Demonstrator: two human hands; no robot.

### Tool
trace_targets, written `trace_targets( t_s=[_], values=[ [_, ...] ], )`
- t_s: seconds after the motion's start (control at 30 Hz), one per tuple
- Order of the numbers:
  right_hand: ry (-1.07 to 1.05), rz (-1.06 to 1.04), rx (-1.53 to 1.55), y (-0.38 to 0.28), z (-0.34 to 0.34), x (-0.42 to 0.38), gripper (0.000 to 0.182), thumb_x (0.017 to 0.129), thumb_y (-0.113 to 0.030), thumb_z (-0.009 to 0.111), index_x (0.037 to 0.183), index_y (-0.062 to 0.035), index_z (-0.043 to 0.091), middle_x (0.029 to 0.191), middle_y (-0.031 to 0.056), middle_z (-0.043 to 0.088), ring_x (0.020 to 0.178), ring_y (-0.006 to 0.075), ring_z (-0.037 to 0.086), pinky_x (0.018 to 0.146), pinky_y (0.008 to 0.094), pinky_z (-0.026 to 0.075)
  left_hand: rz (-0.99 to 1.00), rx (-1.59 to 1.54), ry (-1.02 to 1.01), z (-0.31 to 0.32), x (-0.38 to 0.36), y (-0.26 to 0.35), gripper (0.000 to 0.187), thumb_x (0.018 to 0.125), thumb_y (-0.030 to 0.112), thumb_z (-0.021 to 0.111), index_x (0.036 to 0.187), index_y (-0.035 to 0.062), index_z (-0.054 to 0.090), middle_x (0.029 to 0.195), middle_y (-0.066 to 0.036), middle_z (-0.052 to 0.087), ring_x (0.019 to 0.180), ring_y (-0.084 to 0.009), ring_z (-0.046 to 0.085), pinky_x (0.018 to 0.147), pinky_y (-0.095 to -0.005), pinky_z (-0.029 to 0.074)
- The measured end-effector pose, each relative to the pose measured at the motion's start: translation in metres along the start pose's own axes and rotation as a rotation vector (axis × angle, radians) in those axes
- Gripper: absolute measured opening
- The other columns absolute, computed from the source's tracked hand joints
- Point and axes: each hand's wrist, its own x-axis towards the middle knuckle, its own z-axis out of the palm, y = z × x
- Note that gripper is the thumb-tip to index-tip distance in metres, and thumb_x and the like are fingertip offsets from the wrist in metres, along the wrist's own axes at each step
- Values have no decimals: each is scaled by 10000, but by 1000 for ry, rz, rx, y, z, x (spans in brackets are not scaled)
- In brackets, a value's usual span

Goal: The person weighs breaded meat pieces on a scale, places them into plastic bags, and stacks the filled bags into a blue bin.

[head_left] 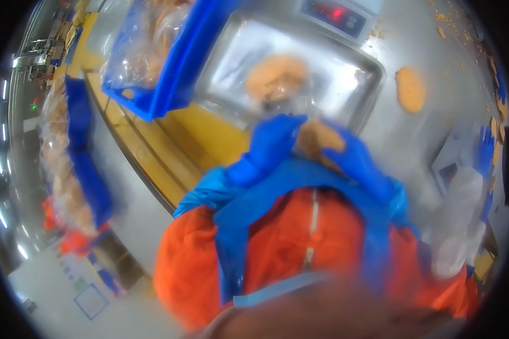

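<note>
Both of my hands wear blue gloves and are close together in front of my chest, at the near edge of a metal tray (345, 90). My right hand (353, 158) is closed round a breaded cutlet (319, 140). Beside it, the fingers of my left hand (271, 141) are pinched together at what looks like a clear plastic bag (297, 106); its outline is blurred. Just beyond my hands, a second orange-crumbed cutlet (277, 76) lies on the tray, partly behind the plastic.
A scale display (336, 14) with red digits stands behind the tray. Another cutlet (410, 89) lies on the metal table at right. A blue crate (175, 73) of bagged pieces is at left, above a yellow surface (209, 135). Co-workers' blue gloves (485, 150) show at far right.
</note>
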Motion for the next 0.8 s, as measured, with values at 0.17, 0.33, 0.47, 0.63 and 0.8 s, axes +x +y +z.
trace_targets(
  t_s=[0.17,0.33,0.47,0.63,0.8],
  values=[
    [573,207,633,5,36,11,432,824,-137,584,1228,-25,479,1127,167,575,1020,277,574,859,383,459,-364,-88,20,9,7,25,252,792,76,585,1037,106,638,858,-138,633,745,-303,617,668,-361,501],
    [27,47,-447,9,54,23,431,814,-196,605,1193,-13,508,1071,168,604,950,256,597,819,383,471,-371,-134,139,40,-2,-3,195,842,158,571,1015,100,640,820,-134,635,734,-297,623,642,-373,497],
    [437,285,279,13,41,46,433,807,-184,610,1204,-42,510,881,117,615,739,229,603,685,354,499,-87,-61,-20,49,-6,-12,210,849,189,542,1023,101,621,817,-129,634,712,-295,621,597,-385,484],
    [449,230,1528,10,39,83,410,866,-122,581,1248,-44,456,1070,97,578,890,187,587,706,284,509,8,79,-214,39,21,-27,216,828,159,526,1023,106,602,805,-117,630,688,-292,619,587,-400,481],
    [557,358,1154,27,27,94,362,863,-155,592,1200,-56,503,1074,105,577,899,206,590,740,313,506,8,-191,-186,23,27,-13,145,829,175,531,943,122,602,785,-106,626,673,-301,614,589,-402,483]
  ],
)
